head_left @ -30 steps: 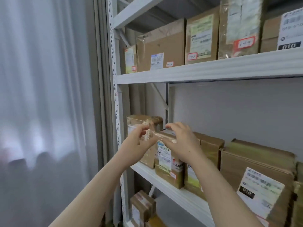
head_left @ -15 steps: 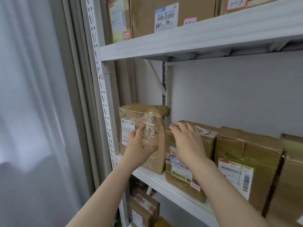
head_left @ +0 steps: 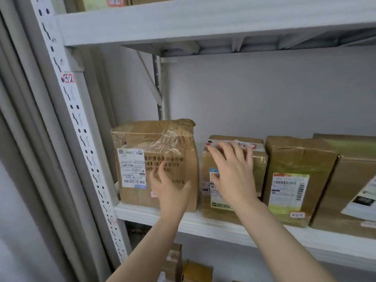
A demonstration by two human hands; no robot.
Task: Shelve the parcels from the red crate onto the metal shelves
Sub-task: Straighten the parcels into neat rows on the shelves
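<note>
Your left hand (head_left: 168,186): fingers (head_left: 161,167) loosely spread and holding nothing, set at the front face of the tall tape-wrapped brown cardboard parcel (head_left: 142,143). Blur hides whether they press on it.
Your right hand (head_left: 232,174): fingers (head_left: 219,155) straight and fanned wide, holding nothing. Their tips reach the top front edge of the smaller brown cardboard parcel (head_left: 259,169).
Tall parcel: upright, directly behind your left fingers, at the left end of the white metal shelf (head_left: 142,213). Its white shipping label (head_left: 132,167) sits just left of those fingers.
Smaller parcel: upright behind your right fingers, on the same shelf, with a narrow gap to the tall parcel between your two hands.
Third brown parcel (head_left: 295,159): just right of your right fingers, beside the smaller parcel, with a yellow-green label on its front.
Upper white shelf (head_left: 203,21): well above both sets of fingers.
Perforated grey upright post (head_left: 83,139): left of your left fingers, carrying a red-edged tag marked 32 (head_left: 68,78).
</note>
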